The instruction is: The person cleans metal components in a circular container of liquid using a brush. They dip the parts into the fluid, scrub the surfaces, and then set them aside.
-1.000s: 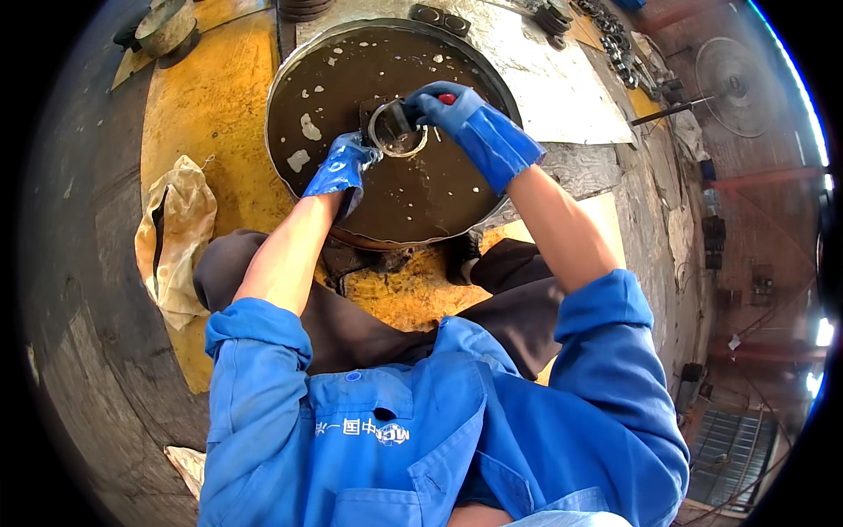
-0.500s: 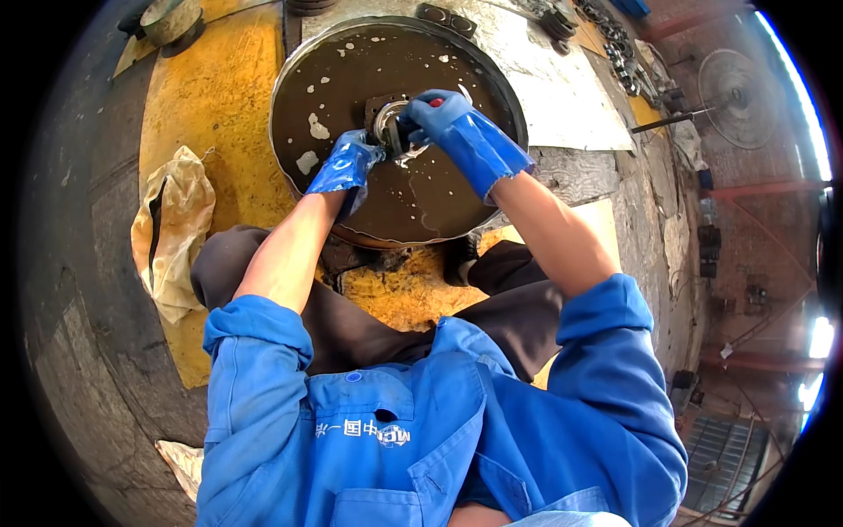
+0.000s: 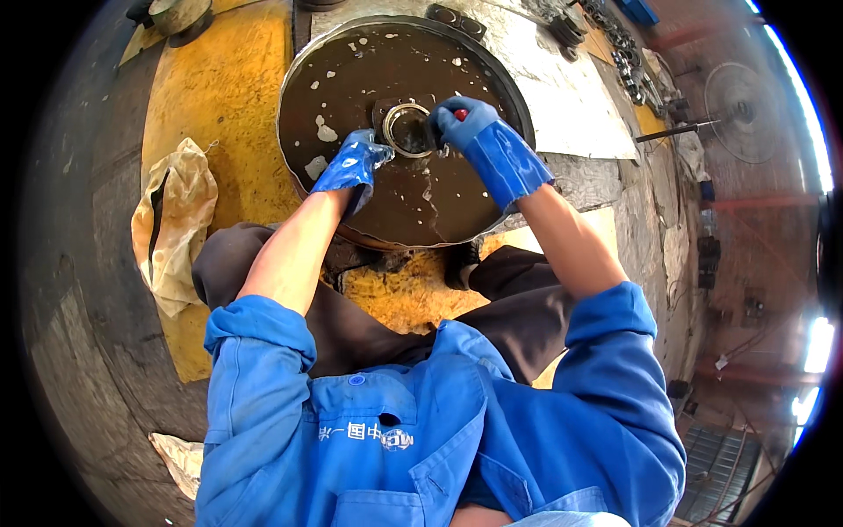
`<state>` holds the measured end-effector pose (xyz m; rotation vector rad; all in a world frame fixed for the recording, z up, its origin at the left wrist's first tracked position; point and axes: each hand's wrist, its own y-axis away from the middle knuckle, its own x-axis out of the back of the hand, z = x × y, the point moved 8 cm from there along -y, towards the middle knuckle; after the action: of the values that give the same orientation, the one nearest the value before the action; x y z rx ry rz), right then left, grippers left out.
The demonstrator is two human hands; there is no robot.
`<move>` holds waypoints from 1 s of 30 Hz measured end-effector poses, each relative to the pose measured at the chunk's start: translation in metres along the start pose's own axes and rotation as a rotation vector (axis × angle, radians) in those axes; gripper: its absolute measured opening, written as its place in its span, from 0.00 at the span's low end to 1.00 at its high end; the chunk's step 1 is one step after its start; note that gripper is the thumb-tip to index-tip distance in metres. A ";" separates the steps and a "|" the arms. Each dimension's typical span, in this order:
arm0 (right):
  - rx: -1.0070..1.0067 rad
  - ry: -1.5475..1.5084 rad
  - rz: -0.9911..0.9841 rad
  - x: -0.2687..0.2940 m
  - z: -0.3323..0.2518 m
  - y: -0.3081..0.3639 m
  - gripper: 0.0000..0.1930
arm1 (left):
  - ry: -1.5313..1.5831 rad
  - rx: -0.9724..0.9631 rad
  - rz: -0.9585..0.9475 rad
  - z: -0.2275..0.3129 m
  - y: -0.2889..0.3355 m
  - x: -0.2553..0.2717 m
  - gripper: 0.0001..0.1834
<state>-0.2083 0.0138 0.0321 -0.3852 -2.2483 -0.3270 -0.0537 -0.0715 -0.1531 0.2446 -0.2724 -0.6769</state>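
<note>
A wide round metal pan [image 3: 529,110] in front of me holds dark murky liquid [image 3: 386,206] with pale flecks of foam. At its middle sits a shiny metal ring [image 3: 389,123] set in a dark part, probably a bearing housing [image 3: 379,111], wet with liquid. My left hand [image 3: 353,165], in a blue rubber glove, is closed at the ring's lower left edge, steadying it. My right hand [image 3: 481,145], gloved alike, is closed around a red-ended tool [image 3: 461,114] at the ring's right edge. Its dark working end looks like a brush; the fingers hide most of it.
A stained cloth bag [image 3: 176,224] lies on the left, over yellow floor sheeting [image 3: 215,97]. A metal pot [image 3: 180,18] stands at the far left. Beyond the pan are a pale sheet [image 3: 571,105] and dark metal parts [image 3: 566,33]. A fan [image 3: 742,110] stands at right.
My right hand has moved right, from over the ring to its right edge, uncovering the opening. The left hand stays at the lower left edge. The whole view has shifted slightly.
</note>
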 end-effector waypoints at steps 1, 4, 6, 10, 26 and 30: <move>-0.029 0.043 -0.043 -0.003 -0.009 0.009 0.11 | -0.036 -0.014 -0.007 0.007 0.003 -0.001 0.14; 0.172 -0.058 -0.060 -0.021 -0.028 0.013 0.11 | 0.169 -0.047 -0.039 -0.003 -0.002 -0.006 0.15; 0.263 -0.095 -0.013 -0.025 -0.035 0.011 0.11 | 0.228 -0.028 -0.048 -0.007 -0.004 -0.008 0.17; 0.269 -0.210 0.002 -0.013 -0.031 -0.006 0.11 | 0.195 0.017 0.010 -0.014 -0.007 -0.004 0.29; -0.190 -0.426 0.036 0.042 0.091 0.010 0.13 | -0.183 -0.020 0.066 0.014 0.005 0.003 0.27; -0.072 -0.526 0.094 0.035 0.064 0.006 0.13 | -0.135 0.068 -0.068 -0.009 -0.013 -0.004 0.30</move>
<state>-0.2718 0.0477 0.0194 -0.6765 -2.7221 -0.2797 -0.0611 -0.0777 -0.1665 0.2743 -0.4177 -0.7530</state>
